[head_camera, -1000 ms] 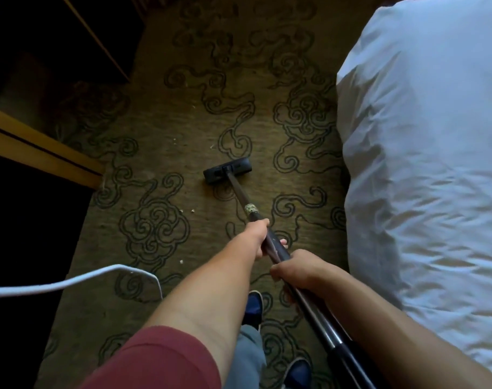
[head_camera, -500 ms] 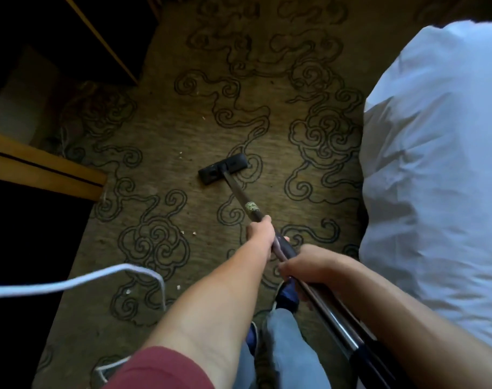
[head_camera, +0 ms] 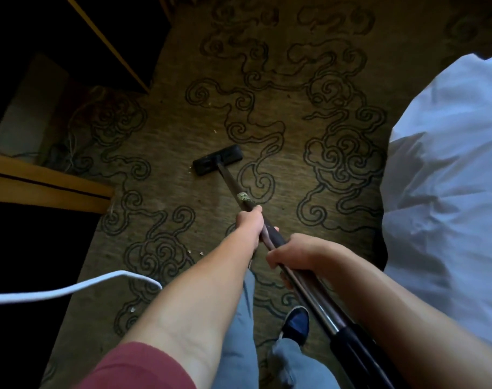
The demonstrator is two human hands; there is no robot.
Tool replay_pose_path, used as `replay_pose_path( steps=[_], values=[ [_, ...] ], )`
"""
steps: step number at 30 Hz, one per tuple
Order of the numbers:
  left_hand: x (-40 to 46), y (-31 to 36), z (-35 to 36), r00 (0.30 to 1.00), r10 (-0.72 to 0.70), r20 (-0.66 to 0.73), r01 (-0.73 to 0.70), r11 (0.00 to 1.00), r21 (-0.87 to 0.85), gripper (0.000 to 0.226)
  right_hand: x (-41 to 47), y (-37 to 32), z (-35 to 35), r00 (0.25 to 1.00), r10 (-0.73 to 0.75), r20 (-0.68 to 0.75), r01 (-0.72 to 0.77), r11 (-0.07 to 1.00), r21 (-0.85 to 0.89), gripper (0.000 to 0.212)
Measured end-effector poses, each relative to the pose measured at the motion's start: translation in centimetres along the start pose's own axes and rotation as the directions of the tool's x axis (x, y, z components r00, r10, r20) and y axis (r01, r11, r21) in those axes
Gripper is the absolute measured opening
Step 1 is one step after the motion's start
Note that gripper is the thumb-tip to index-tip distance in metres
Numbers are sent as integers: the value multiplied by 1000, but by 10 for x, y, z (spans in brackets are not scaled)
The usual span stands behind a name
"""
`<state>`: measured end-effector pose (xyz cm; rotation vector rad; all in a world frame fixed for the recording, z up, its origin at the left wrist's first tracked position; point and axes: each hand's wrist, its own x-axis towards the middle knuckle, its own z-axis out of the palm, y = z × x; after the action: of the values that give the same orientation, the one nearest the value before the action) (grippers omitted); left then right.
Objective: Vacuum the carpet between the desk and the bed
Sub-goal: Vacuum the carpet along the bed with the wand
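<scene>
The vacuum's black floor head (head_camera: 218,163) lies flat on the olive carpet (head_camera: 289,113) with dark swirl patterns, between the wooden desk edge (head_camera: 48,186) at the left and the white-covered bed (head_camera: 447,192) at the right. A dark metal wand (head_camera: 230,186) runs back from the head to me. My left hand (head_camera: 250,224) grips the wand farther forward, just behind a pale taped band. My right hand (head_camera: 292,254) grips it closer to my body. Small pale crumbs (head_camera: 194,252) lie on the carpet left of the wand.
A white cord (head_camera: 70,289) loops in from the left edge over the carpet. Thin cables (head_camera: 70,147) lie tangled in the dark gap beside the desk. My legs in grey trousers and a blue shoe (head_camera: 296,324) stand under the wand. Dark furniture fills the upper left.
The floor head has slid a little to the left across the carpet. I have stepped forward, so the bed sits farther right in view. Both hands keep their grip.
</scene>
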<state>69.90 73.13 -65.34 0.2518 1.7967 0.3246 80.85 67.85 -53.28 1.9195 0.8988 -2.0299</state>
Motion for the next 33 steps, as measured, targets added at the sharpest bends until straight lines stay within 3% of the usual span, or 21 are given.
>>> replay_pose_path(
  steps=[5, 11, 18, 22, 25, 33],
  values=[
    [49, 78, -14, 1000, 11, 3, -11, 1000, 25, 25, 37, -70, -23, 1000, -11, -13, 12, 995, 103, 26],
    [102, 182, -22, 997, 74, -36, -72, 996, 50, 30, 70, -168, -63, 999, -36, -22, 39, 985, 168, 29],
    [138, 247, -20, 993, 95, -69, -90, 994, 63, 44, 96, -229, -94, 998, -25, -51, 31, 991, 134, 27],
    [163, 299, -34, 994, 104, -43, -99, 990, 103, 32, 121, -277, -100, 996, -59, -62, 68, 983, 169, 20],
    [164, 310, -38, 998, 68, -11, -65, 982, 175, 36, 125, -289, -100, 999, -35, -28, 38, 992, 121, 18],
    [137, 257, -66, 1000, 13, -24, -8, 979, 205, 50, 99, -258, -62, 991, 28, 128, -38, 996, 77, 19]
  ],
)
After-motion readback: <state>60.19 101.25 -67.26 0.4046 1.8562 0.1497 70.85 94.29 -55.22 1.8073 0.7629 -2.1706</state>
